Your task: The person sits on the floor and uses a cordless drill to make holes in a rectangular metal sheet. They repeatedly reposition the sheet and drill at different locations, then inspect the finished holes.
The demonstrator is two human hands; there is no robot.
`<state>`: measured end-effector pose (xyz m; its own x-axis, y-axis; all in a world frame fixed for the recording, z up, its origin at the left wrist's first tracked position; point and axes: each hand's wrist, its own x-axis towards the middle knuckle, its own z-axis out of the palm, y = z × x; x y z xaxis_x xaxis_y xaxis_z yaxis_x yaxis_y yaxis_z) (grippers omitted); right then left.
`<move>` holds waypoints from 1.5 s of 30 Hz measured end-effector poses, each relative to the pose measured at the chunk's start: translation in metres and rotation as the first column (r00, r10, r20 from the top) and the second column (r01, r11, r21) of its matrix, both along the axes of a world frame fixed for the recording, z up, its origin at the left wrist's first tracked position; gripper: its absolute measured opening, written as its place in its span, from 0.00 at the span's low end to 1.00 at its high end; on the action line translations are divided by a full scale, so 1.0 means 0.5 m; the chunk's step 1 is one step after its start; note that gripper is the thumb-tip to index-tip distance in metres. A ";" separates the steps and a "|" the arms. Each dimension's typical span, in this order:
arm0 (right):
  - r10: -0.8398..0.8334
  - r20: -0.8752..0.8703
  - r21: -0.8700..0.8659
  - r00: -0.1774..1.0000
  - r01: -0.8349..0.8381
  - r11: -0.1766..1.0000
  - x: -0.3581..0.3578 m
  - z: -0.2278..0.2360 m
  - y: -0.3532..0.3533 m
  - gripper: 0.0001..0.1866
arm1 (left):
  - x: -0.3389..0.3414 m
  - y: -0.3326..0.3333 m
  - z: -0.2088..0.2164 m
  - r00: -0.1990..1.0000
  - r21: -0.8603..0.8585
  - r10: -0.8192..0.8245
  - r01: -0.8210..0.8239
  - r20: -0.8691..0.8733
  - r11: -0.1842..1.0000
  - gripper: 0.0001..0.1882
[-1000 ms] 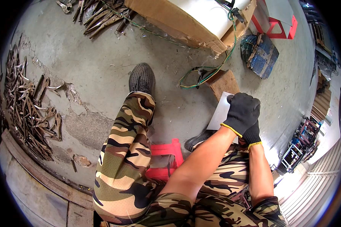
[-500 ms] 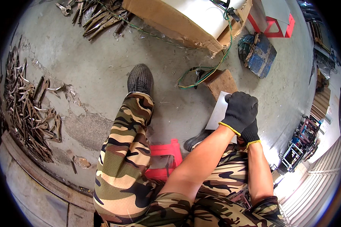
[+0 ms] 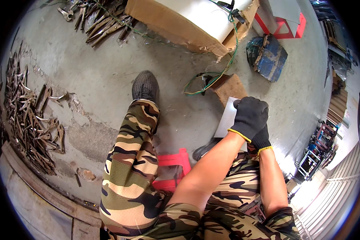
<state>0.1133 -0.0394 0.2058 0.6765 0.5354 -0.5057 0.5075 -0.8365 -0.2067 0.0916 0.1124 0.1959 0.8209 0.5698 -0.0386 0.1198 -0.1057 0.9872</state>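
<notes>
Left hand looks closed on the pale sheet; right hand mostly hidden, can't tell its grip. I'd hold sheet steady, fingertips clear of edges.

Heaped plier-like metal tools on a chipped concrete floor show a workshop.
</notes>
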 end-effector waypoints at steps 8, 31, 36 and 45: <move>-0.446 -0.108 0.008 0.888 0.450 0.893 -0.032 0.059 0.105 0.15 | -0.064 -0.071 -0.080 0.731 -0.164 0.550 -0.649 -0.404 0.743 0.12; -0.286 -0.089 -0.023 0.954 0.285 0.958 -0.125 0.022 0.058 0.15 | -0.207 -0.140 -0.236 0.640 -0.388 -0.129 -0.282 -0.757 0.877 0.22; -0.303 -0.009 -0.064 0.953 0.302 0.951 -0.130 0.030 0.072 0.14 | -0.196 -0.142 -0.207 0.588 -0.413 -0.166 -0.315 -0.792 0.854 0.20; -0.279 -0.056 -0.058 0.959 0.276 0.960 -0.114 0.030 0.066 0.13 | -0.194 -0.136 -0.189 0.571 -0.412 -0.174 -0.318 -0.802 0.854 0.23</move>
<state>0.0563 -0.0063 0.2208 0.7608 0.3048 -0.5730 0.2417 -0.9524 -0.1858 -0.0055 0.0443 0.1013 0.2580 0.3246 -0.9100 0.8493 0.3727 0.3737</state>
